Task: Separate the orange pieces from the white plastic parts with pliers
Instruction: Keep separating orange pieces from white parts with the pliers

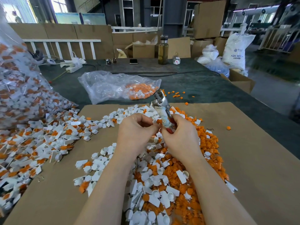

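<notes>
My right hand (pixel 180 137) grips the handles of the pliers (pixel 160 104), whose metal jaws point up and away from me. My left hand (pixel 136 132) has its fingers curled and pinches a small orange piece (pixel 159 121) right beside the plier handles. Below both hands, on the cardboard sheet (pixel 251 159), lies a mixed pile of white plastic parts (pixel 155 195) and loose orange pieces (pixel 209 143). A larger heap of white parts with orange pieces in them (pixel 40 138) spreads to the left.
A big clear bag of unsorted parts (pixel 17 88) leans at the left. Another clear bag (pixel 116 85) lies beyond the cardboard. Further back on the dark table stand a bottle (pixel 163 51), a phone (pixel 133 61), glasses (pixel 111 61) and a power strip (pixel 73 68). Cardboard boxes and sacks stand beyond.
</notes>
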`<state>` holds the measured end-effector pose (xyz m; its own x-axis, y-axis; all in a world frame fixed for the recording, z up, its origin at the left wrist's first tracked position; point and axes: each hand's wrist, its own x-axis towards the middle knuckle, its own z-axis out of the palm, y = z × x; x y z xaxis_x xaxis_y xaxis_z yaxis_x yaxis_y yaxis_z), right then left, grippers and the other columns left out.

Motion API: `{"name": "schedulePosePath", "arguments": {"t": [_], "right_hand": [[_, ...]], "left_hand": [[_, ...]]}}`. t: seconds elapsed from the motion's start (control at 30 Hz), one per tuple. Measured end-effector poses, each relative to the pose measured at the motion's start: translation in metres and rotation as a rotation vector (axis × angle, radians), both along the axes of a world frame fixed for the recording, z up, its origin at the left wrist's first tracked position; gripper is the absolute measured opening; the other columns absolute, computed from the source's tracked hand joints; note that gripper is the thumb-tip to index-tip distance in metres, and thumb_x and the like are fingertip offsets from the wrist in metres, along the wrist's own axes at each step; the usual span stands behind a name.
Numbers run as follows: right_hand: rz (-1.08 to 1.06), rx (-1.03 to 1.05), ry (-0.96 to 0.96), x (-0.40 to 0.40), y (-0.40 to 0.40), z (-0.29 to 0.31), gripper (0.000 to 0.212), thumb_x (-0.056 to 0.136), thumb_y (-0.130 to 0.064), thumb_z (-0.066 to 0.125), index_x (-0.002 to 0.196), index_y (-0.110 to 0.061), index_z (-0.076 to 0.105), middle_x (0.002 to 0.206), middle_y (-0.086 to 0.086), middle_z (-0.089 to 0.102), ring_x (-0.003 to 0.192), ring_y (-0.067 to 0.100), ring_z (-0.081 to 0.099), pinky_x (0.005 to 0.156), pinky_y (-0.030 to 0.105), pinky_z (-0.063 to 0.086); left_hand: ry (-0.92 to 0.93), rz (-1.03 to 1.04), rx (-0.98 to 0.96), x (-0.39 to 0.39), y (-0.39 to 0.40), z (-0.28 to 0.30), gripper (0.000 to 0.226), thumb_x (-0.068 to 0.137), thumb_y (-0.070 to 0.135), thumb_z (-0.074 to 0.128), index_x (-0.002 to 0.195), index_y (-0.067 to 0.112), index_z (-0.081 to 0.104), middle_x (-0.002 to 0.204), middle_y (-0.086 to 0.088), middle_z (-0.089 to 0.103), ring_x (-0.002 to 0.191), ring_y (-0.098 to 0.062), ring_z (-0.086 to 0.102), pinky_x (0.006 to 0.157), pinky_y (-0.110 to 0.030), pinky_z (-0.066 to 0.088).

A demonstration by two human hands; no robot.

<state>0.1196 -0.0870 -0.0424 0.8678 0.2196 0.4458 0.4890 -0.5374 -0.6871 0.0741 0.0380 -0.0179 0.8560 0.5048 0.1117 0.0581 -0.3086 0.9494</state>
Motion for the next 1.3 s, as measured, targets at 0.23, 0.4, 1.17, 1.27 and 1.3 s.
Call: {"name": "schedulePosePath", "arguments": {"t": [0.23,0.4,1.17,1.27,1.3], "right_hand": [[0.080,0.017,0.067,0.002,-0.003,0.003,0.008,0.085,-0.023,0.066,0.090,-0.025,0.060,0.073,-0.013,0.060,0.067,0.007,0.058,0.057,0.027,0.047],[0.195,-0.018,0.153,0.002,-0.012,0.007,0.010,0.085,-0.020,0.064,0.094,-0.023,0.060,0.076,-0.008,0.061,0.068,0.012,0.059,0.060,0.035,0.050],[0.403,-0.165,0.284,0.000,-0.013,0.008,0.012,0.085,-0.015,0.064,0.097,-0.018,0.065,0.083,-0.003,0.066,0.070,0.010,0.059,0.064,0.036,0.048],[0.397,-0.155,0.293,0.000,-0.012,0.007,0.018,0.084,-0.017,0.062,0.101,-0.017,0.066,0.089,0.000,0.069,0.077,0.016,0.063,0.069,0.040,0.053],[0.396,-0.157,0.288,0.000,-0.012,0.008,0.019,0.083,-0.018,0.060,0.101,-0.017,0.066,0.089,0.000,0.069,0.077,0.015,0.063,0.068,0.040,0.053]], "left_hand": [[-0.014,0.018,0.025,0.003,0.004,-0.004,0.014,0.085,0.022,0.078,0.075,0.018,0.068,0.070,0.002,0.075,0.073,-0.015,0.074,0.071,-0.032,0.059],[-0.109,-0.006,-0.135,0.001,0.012,-0.005,0.011,0.088,0.016,0.074,0.081,0.013,0.067,0.068,0.006,0.074,0.068,-0.007,0.073,0.068,-0.018,0.053],[-0.252,-0.083,-0.223,-0.001,0.028,-0.004,0.004,0.092,0.004,0.065,0.088,0.006,0.064,0.072,-0.003,0.069,0.064,-0.007,0.068,0.076,-0.025,0.056],[-0.267,-0.077,-0.237,-0.001,0.026,-0.004,0.004,0.092,0.002,0.064,0.089,0.005,0.062,0.075,-0.007,0.067,0.062,-0.007,0.066,0.076,-0.026,0.056],[-0.271,-0.077,-0.239,-0.001,0.025,-0.004,0.005,0.092,0.002,0.064,0.088,0.005,0.062,0.075,-0.008,0.066,0.062,-0.007,0.066,0.078,-0.027,0.055]]}}
